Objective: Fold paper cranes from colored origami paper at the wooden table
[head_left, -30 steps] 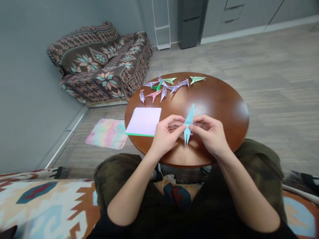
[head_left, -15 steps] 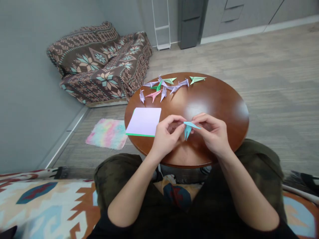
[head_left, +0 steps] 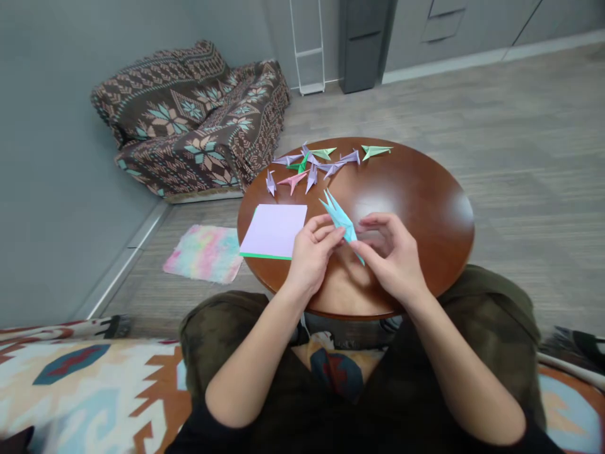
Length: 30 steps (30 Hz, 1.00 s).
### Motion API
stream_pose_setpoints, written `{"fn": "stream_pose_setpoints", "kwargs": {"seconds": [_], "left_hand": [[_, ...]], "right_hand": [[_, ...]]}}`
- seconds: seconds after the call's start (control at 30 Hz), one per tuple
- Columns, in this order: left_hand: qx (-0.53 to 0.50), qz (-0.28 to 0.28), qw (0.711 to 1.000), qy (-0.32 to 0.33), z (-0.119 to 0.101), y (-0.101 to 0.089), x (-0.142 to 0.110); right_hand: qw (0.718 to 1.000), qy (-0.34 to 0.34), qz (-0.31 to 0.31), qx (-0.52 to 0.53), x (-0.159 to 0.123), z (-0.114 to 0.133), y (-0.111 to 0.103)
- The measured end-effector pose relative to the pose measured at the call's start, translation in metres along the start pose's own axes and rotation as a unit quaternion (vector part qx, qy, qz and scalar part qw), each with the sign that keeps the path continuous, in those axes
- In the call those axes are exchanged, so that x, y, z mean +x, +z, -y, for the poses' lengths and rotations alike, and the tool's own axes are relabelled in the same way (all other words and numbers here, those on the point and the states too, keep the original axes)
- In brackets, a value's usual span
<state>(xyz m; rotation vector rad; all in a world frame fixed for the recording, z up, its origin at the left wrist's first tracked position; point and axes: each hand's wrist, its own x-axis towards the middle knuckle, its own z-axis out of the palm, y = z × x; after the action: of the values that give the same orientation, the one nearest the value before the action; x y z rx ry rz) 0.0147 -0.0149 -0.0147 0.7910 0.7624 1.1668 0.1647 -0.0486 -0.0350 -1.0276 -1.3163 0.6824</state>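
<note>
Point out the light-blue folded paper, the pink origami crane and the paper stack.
Light-blue folded paper (head_left: 342, 219): head view, middle of its folded body.
Pink origami crane (head_left: 293, 181): head view, central body.
Paper stack (head_left: 275, 229): head view, middle of the lavender top sheet.

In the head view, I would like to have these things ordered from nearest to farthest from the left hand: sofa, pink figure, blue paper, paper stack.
1. Blue paper: held in the left hand.
2. Paper stack: on the table, just left of that hand.
3. Pink figure: farther across the table, beyond the stack.
4. Sofa: past the table, at upper left.
</note>
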Motion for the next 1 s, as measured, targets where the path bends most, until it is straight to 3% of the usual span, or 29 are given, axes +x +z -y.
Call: {"fn": "stream_pose_setpoints", "kwargs": {"seconds": [0.17,0.27,0.33,0.4,0.47,0.53,0.63,0.7,0.83,0.9,1.0], "left_hand": [[0.053,0.010,0.998,0.041,0.004,0.000,0.001],[0.164,-0.050,0.975,0.143,0.003,-0.002,0.001],[0.272,-0.105,0.926,0.238,-0.001,-0.005,0.001],[0.388,-0.110,0.861,0.312,-0.007,-0.008,0.000],[0.480,-0.041,0.812,0.331,-0.013,-0.011,-0.001],[0.518,0.016,0.794,0.317,-0.016,-0.013,-0.001],[0.512,0.041,0.804,0.299,-0.016,-0.014,-0.001],[0.487,0.045,0.827,0.278,-0.014,-0.013,-0.001],[0.369,0.102,0.916,0.122,-0.007,-0.009,-0.002],[0.312,0.151,0.937,0.046,-0.003,-0.006,-0.004],[0.244,0.180,0.953,0.017,0.000,-0.003,-0.004]], "right_hand": [[0.997,0.075,0.021,0.030,-0.003,0.002,0.006],[0.996,0.088,0.021,0.014,0.000,0.004,0.001],[0.995,0.098,0.029,-0.015,0.002,0.004,-0.004],[0.993,0.103,0.040,-0.034,0.004,0.003,-0.010],[0.993,0.096,0.053,-0.047,0.005,0.004,-0.016],[0.991,0.089,0.078,-0.064,0.005,0.006,-0.021],[0.989,0.080,0.094,-0.085,0.007,0.010,-0.029],[0.991,0.067,0.075,-0.083,0.008,0.012,-0.033],[0.995,0.053,0.059,-0.057,0.008,0.011,-0.034],[0.996,0.039,0.061,-0.047,0.007,0.011,-0.033],[0.997,-0.022,0.059,-0.034,0.007,0.012,-0.030]]}}
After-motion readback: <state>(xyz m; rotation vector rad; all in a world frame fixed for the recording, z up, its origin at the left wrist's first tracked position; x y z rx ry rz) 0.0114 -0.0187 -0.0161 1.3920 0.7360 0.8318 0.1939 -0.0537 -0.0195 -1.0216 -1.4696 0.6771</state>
